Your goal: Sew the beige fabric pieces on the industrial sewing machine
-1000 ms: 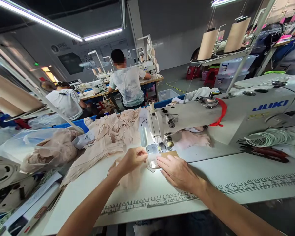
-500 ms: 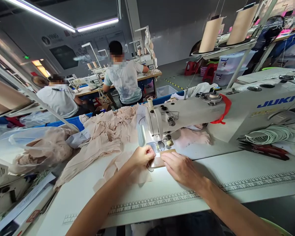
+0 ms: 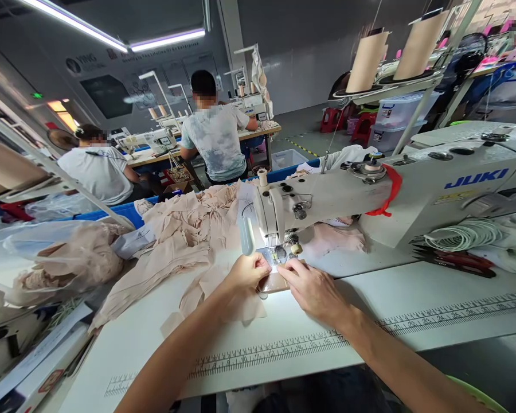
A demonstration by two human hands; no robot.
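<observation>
A white JUKI sewing machine [image 3: 413, 189] stands on the white table [image 3: 413, 315]. My left hand [image 3: 247, 272] is closed, pinching a thin beige fabric piece [image 3: 223, 298] just left of the presser foot [image 3: 275, 255]. My right hand [image 3: 313, 292] lies on the table with fingers extended, its fingertips pressing the fabric at the needle plate. A small tan card [image 3: 279, 282] lies between the two hands. Part of the fabric is hidden under my left hand.
A heap of beige garments [image 3: 184, 235] lies left of the machine, with plastic bags [image 3: 60, 258] beyond. Thread cones [image 3: 365, 60] stand on a rack above. White cord coils [image 3: 464, 235] and red-handled scissors [image 3: 460, 261] lie at right. Two people sit at machines behind.
Both hands have moved slightly toward the presser foot with the fabric. My view has shifted a little; the left hand's pinch has come closer to the needle.
</observation>
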